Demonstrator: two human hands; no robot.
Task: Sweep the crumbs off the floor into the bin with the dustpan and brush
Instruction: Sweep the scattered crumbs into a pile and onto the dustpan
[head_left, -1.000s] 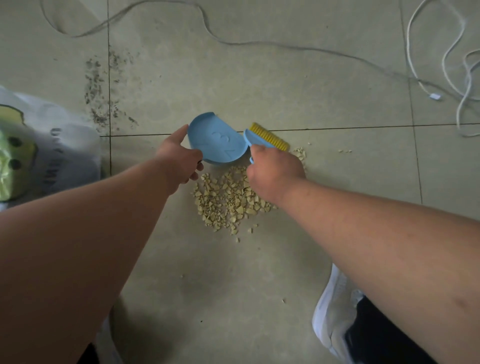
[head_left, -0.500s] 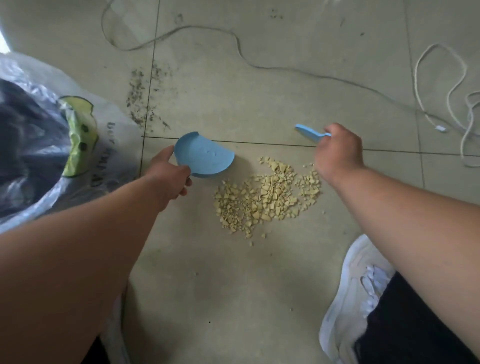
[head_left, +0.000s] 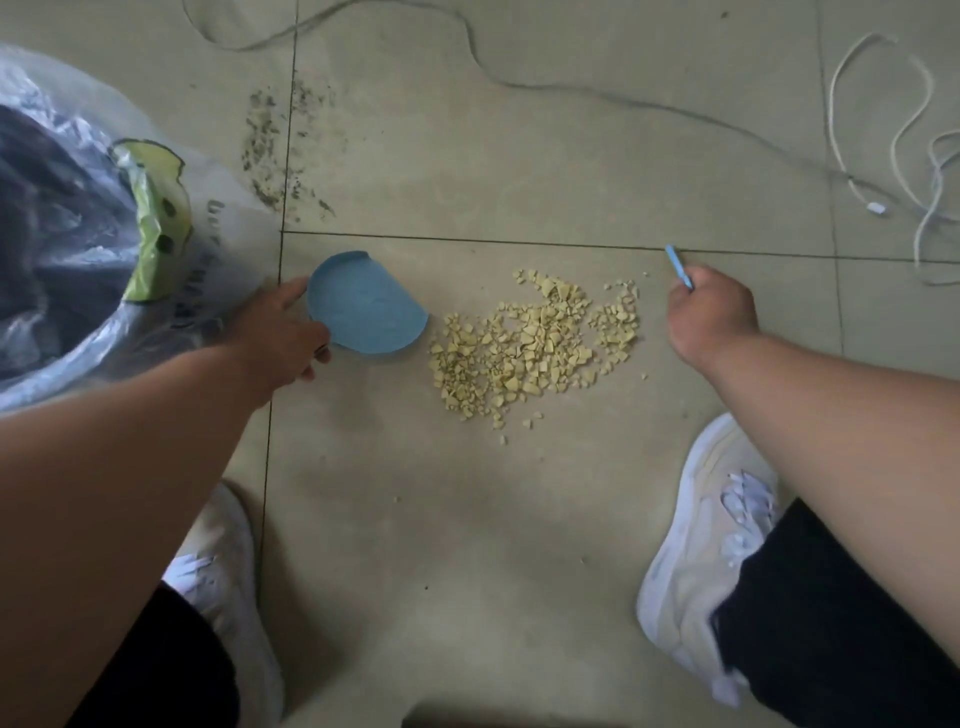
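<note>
A pile of pale yellow crumbs (head_left: 535, 343) lies on the grey tiled floor. Just left of the pile, the small blue dustpan (head_left: 363, 304) rests on the floor, gripped at its back edge by my left hand (head_left: 283, 338). Right of the pile, my right hand (head_left: 709, 317) is curled round the blue brush (head_left: 679, 266); only the handle tip shows above the fist, and the bristles are hidden. The bin (head_left: 78, 234), lined with a clear plastic bag, stands at the left edge behind my left hand.
A grey cable (head_left: 571, 88) snakes across the far floor, and white cables (head_left: 909, 156) coil at the far right. A dark gritty smear (head_left: 275, 150) marks the tiles by the bin. My white shoes (head_left: 706, 561) flank the bare floor near me.
The two hands have moved apart: the dustpan went left of the pile and the brush went right of it. The crumbs, partly covered before, now lie fully exposed between them.
</note>
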